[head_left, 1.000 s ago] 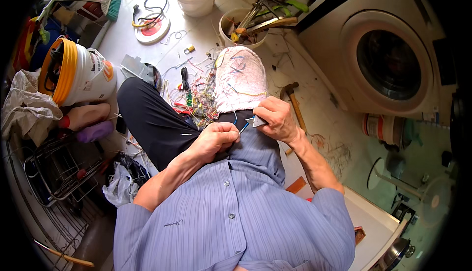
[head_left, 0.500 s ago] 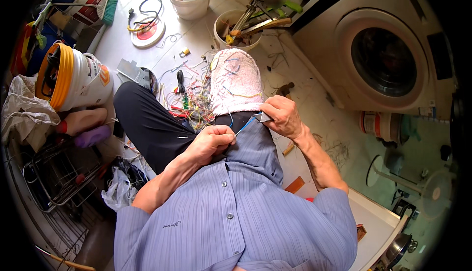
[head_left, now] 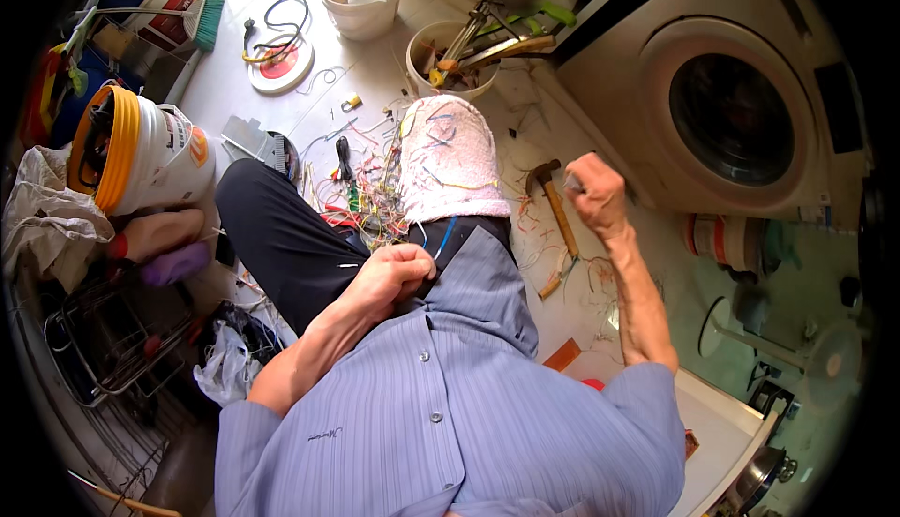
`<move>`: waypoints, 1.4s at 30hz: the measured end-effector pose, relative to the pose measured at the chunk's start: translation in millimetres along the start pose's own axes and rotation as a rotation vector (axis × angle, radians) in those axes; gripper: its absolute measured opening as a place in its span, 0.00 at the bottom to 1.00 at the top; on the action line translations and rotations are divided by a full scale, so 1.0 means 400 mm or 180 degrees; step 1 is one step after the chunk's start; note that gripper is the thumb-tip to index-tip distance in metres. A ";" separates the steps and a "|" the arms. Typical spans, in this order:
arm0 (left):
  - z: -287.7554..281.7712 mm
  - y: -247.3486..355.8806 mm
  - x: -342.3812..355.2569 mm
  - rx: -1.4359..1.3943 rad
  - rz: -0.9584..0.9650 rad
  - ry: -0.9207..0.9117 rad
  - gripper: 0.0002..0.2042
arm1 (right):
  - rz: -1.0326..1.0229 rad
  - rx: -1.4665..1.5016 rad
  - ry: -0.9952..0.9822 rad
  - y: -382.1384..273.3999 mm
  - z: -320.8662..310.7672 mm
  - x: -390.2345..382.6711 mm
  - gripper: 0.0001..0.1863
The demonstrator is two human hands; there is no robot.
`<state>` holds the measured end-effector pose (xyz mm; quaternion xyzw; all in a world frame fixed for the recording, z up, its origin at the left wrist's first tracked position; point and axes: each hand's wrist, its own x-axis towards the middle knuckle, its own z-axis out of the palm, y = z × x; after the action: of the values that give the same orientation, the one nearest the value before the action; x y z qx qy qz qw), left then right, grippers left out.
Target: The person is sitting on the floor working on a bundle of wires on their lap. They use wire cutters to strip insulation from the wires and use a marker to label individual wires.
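My left hand (head_left: 398, 273) is closed in a pinch over my lap, gripping a thin blue wire (head_left: 446, 236) that stands up from the fingers toward the cloth. My right hand (head_left: 600, 198) is raised out to the right, closed round a small grey blade-like piece (head_left: 573, 182); the fingers hide most of it. A pale pink towel (head_left: 450, 156) covers my knee, with a few bits of wire lying on it. Just left of the towel spreads a tangled heap of coloured wires (head_left: 380, 203).
A hammer (head_left: 558, 212) lies on the floor below my right hand. Beyond the knee stand a bucket of tools (head_left: 422, 53) and a white bucket (head_left: 364, 18). A washing machine (head_left: 647, 76) is at right. A white and orange bucket (head_left: 173, 156) sits at left.
My right hand has swung up and right, away from my left hand, carrying the grey piece. My left hand has shifted slightly left, still pinching the blue wire. The hammer is uncovered.
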<state>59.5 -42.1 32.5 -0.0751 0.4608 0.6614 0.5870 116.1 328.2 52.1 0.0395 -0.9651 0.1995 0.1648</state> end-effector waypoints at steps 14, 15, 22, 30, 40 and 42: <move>0.010 0.018 0.017 -0.0175 0.0330 0.0199 0.07 | 0.1732 0.2530 -0.0315 -0.168 0.063 0.024 0.06; 0.007 0.025 0.017 -0.0165 0.0374 0.0253 0.07 | 0.1541 0.2620 -0.0512 -0.184 0.066 0.028 0.07; 0.020 0.066 0.002 0.0058 0.0702 0.0421 0.07 | -0.0479 0.1316 -0.0270 -0.295 0.063 0.138 0.23; 0.010 0.046 0.002 -0.0258 0.0631 0.0186 0.06 | -0.1416 0.1105 -0.0820 -0.338 0.153 0.136 0.12; 0.036 0.042 -0.005 -0.0539 0.0268 -0.0207 0.08 | -0.1184 0.1003 -0.0478 -0.290 0.136 0.106 0.11; 0.043 0.044 -0.003 -0.0597 0.0203 -0.0252 0.08 | -0.1203 0.0951 -0.0441 -0.272 0.139 0.097 0.11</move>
<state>52.5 -28.9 52.0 -0.0888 0.3754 0.7225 0.5738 78.2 206.0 57.3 0.2568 -0.9094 0.3025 0.1249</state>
